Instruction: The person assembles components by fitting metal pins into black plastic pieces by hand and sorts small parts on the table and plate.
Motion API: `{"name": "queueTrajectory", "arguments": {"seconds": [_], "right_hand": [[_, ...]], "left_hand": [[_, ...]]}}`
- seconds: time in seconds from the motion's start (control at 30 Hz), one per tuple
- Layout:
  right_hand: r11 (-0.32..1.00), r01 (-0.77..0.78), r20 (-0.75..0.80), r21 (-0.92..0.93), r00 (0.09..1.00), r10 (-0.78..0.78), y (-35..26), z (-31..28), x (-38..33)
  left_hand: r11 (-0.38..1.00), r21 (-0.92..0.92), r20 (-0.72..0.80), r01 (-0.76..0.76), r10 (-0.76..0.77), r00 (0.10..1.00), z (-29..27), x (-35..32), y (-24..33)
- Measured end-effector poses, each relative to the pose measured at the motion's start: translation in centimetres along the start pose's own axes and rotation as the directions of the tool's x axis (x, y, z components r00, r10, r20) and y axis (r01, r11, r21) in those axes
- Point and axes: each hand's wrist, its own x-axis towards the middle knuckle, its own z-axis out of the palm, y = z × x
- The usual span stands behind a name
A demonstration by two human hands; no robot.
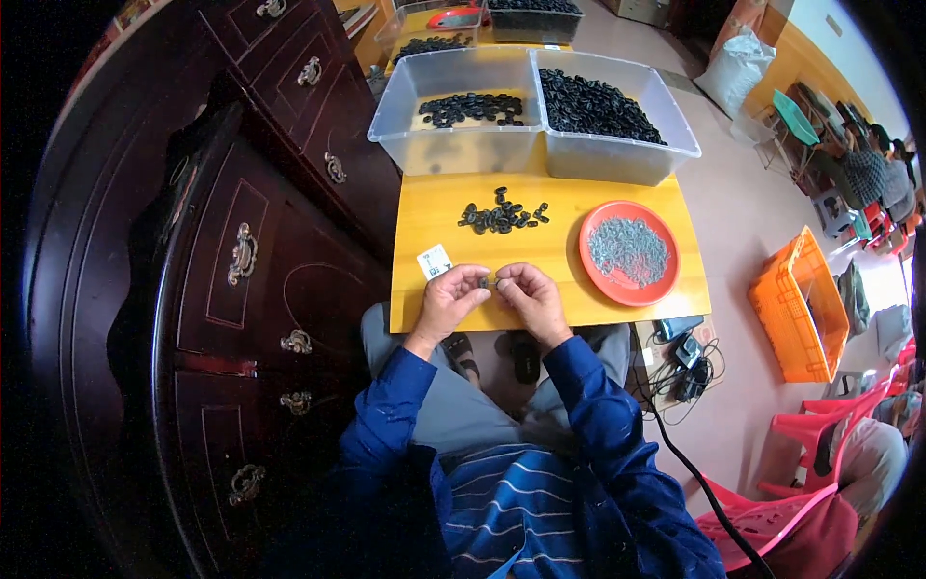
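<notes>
Close together above the table's near edge, my left hand point(450, 297) and my right hand point(533, 299) are both closed in a pinch. A small black oval piece point(484, 283) shows at my left fingertips. My right fingertips meet close beside it; what they pinch is too small to make out. Beyond the hands lies a loose pile of black oval pieces point(500, 220) with openings in them. To the right, a round red plate point(585, 275) holds many small, pale, translucent bits point(629, 249). A white printed card point(433, 261) lies just beyond my left hand.
Two translucent bins stand at the table's far side: the left bin point(415, 145) holds some black pieces, the right bin point(617, 166) many more. Dark wooden drawers point(241, 261) border the left. Cables point(696, 372), an orange crate point(793, 314) and pink chairs point(820, 444) are at right.
</notes>
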Motion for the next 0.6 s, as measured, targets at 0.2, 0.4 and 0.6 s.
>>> {"name": "queueTrajectory", "arguments": {"seconds": [0.2,0.4,0.6], "right_hand": [[1.000,0.009,-0.004,-0.029,1.000,-0.010,-0.03,0.13,0.15],[1.000,0.007,-0.009,-0.024,1.000,-0.007,0.26,0.15,0.20],[0.999,0.011,0.012,-0.041,1.000,-0.011,0.23,0.15,0.16]], "left_hand": [[0.999,-0.051,-0.001,-0.002,0.002,1.000,0.04,0.01,-0.16],[1.000,0.009,-0.005,-0.014,0.014,1.000,0.13,0.01,0.17],[0.999,0.024,0.005,-0.021,0.021,1.000,0.17,-0.03,0.07]]}}
